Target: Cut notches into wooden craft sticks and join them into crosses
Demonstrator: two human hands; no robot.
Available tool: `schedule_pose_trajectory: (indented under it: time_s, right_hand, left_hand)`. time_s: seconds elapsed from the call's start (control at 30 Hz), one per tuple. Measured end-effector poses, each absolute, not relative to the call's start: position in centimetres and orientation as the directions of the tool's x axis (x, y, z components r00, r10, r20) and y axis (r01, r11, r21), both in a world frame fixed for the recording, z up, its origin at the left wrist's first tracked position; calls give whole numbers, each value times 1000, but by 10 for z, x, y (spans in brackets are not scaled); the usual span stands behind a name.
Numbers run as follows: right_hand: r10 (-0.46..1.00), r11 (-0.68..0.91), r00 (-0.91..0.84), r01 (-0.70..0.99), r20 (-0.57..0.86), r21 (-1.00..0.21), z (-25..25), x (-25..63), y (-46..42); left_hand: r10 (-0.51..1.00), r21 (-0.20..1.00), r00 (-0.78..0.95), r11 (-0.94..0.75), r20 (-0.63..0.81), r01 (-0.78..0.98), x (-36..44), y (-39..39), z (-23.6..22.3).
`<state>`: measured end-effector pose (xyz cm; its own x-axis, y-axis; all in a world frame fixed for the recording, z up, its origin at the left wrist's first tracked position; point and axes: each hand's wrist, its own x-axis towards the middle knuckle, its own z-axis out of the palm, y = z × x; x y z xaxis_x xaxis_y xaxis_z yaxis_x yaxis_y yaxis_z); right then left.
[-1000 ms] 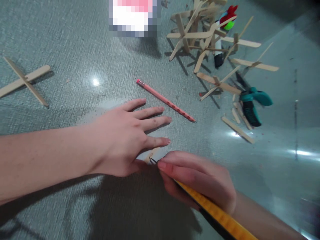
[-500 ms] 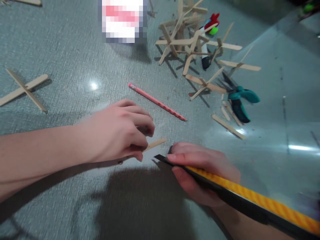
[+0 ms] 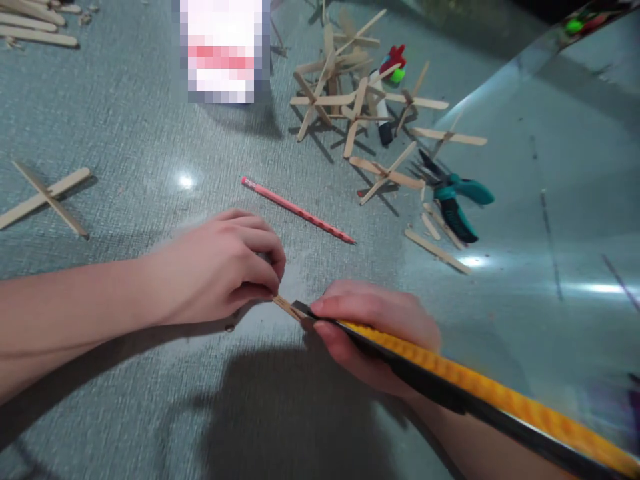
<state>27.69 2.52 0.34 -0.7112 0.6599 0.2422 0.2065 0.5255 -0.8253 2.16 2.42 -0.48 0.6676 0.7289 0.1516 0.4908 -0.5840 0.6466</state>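
My left hand (image 3: 235,260) pinches one end of a wooden craft stick (image 3: 287,308), which slants down to the right from my fingertips. My right hand (image 3: 375,327) is wrapped round a yellow and black utility knife (image 3: 450,370). The dark blade (image 3: 303,308) lies at the stick, close to my right thumb and finger; whether it cuts into the wood I cannot tell. A pink pencil (image 3: 300,212) lies on the table just beyond both hands.
Several crossed craft-stick pieces (image 3: 356,119) stand at the back right, with a white marker (image 3: 383,120) among them. Teal-handled pliers (image 3: 457,207) and loose stick bits (image 3: 437,251) lie to the right. A crossed pair (image 3: 49,195) rests at left, more sticks (image 3: 37,35) behind. A blurred-out object (image 3: 220,53) stands at back.
My left fingers have closed on the stick, and it has turned from slanting up to slanting down rightward. The knife blade has come in from the right against it. The view has shifted slightly.
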Motion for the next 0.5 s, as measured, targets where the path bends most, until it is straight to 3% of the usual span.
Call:
schedule_pose_trajectory:
  time_s: [0.3,0.5]
  right_hand:
    - [633,663,-684,238,362,-709,-4,274,21]
    - [617,637,-710,199,339,-744,-5,272,22]
  left_hand:
    - [737,611,650,-604,184,512,24,22,-8]
    - [743,627,640,-597,196,500,24,21,-11]
